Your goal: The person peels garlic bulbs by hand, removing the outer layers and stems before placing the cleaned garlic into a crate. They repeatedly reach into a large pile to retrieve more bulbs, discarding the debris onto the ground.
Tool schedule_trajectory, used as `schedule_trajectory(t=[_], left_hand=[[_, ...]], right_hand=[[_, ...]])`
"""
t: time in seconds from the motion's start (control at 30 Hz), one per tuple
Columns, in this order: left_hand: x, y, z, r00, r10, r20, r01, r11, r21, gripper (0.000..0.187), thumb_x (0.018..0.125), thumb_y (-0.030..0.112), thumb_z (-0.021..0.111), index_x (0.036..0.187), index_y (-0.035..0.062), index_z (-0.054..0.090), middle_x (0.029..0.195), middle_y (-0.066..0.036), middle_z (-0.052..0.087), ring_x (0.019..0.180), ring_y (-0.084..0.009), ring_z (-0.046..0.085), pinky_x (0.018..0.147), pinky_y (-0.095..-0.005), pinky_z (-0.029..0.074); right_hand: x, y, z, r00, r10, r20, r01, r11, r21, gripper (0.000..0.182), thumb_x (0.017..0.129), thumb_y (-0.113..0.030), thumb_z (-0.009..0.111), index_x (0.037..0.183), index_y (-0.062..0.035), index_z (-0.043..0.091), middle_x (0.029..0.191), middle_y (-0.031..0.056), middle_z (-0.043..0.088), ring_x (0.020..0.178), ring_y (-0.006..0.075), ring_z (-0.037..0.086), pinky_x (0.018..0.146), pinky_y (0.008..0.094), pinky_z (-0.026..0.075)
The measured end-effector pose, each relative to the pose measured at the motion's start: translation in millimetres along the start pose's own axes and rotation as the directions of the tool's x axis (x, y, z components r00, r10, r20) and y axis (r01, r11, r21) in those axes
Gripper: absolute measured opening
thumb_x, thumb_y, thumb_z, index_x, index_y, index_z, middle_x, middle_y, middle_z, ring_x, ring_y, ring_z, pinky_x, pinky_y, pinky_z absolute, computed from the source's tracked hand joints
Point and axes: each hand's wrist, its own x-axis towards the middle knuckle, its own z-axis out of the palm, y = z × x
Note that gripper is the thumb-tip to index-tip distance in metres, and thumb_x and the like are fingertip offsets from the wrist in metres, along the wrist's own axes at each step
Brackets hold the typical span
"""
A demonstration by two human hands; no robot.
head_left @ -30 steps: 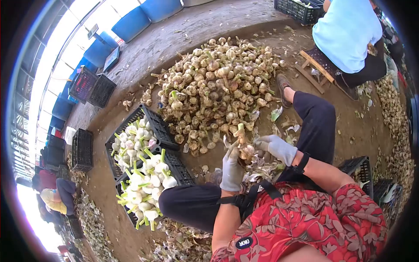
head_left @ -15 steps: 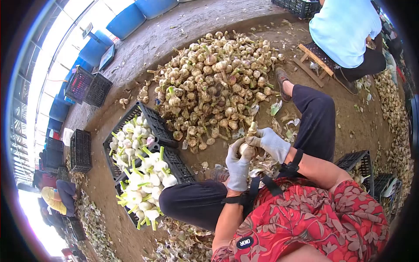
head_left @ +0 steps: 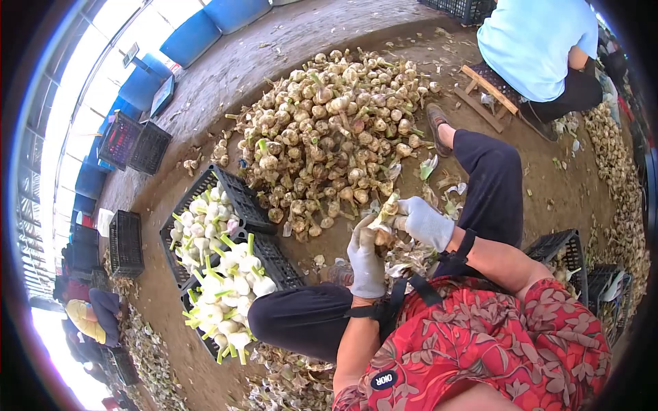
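Observation:
Between my two gloved hands is a garlic bulb (head_left: pixel 384 237) with its stem slanting up and to the right. My left hand (head_left: pixel 366 259) in a pale glove is closed around the bulb's left side. From the right, my right hand (head_left: pixel 426 223), also gloved, pinches at the stem and skin with curled fingers. Part of the bulb is hidden by the fingers. Beneath the hands lie loose garlic skins (head_left: pixel 410 259). Ahead is a big heap of unpeeled garlic (head_left: pixel 329 130).
To the left, black crates (head_left: pixel 250 198) hold peeled white garlic (head_left: pixel 236 277) with green stems. A person in a light blue shirt (head_left: pixel 538 44) sits at upper right beside a wooden frame (head_left: pixel 490 89). More crates (head_left: pixel 127 243) and blue barrels (head_left: pixel 192 38) stand farther left.
The garlic bulb has turned in my hands, its stem now leaning more to the right. My left hand has shifted slightly left, and the bulb's pale side has turned out of sight.

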Motion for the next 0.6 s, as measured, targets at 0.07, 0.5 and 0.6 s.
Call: schedule_trajectory(t=[0.07, 0.5, 0.6], left_hand=[[7.7, -8.7, -13.1, 0.984, -0.171, 0.053, 0.178, 0.962, -0.207, 0.059, 0.096, 0.052, 0.046, 0.124, 0.0018, 0.055, 0.108, -0.008, 0.064, 0.092, -0.0181, 0.064, 0.081, -0.0323, 0.054], [12.4, -34.6, 4.2, 0.911, 0.388, -0.135, -0.353, 0.907, 0.23, 0.048, 0.099, 0.035, 0.048, 0.135, 0.005, 0.04, 0.117, -0.007, 0.056, 0.1, -0.0184, 0.06, 0.08, -0.0288, 0.051], [9.1, -17.4, 0.2, 0.942, 0.178, -0.284, -0.199, 0.979, -0.046, 0.045, 0.099, 0.043, 0.044, 0.123, 0.005, 0.051, 0.105, -0.006, 0.061, 0.091, -0.0173, 0.062, 0.078, -0.0285, 0.052]], right_hand=[[-4.1, -1.3, 3.3, 0.987, -0.151, -0.063, 0.139, 0.975, -0.172, 0.022, 0.088, -0.008, 0.061, 0.108, 0.0005, 0.065, 0.094, 0.0082, 0.069, 0.088, 0.0144, 0.062, 0.08, 0.0307, 0.049], [5.1, 19.9, 31.8, 0.948, -0.163, -0.275, 0.17, 0.986, 0.001, 0.016, 0.09, -0.01, 0.059, 0.101, 0.0004, 0.063, 0.079, 0.0043, 0.066, 0.069, 0.0151, 0.062, 0.06, 0.0268, 0.047], [-7.5, 2.5, 31.3, 0.925, -0.369, -0.094, 0.318, 0.884, -0.341, 0.018, 0.086, -0.013, 0.063, 0.1, -0.0007, 0.064, 0.085, 0.0136, 0.066, 0.08, 0.0265, 0.064, 0.069, 0.0351, 0.049]])
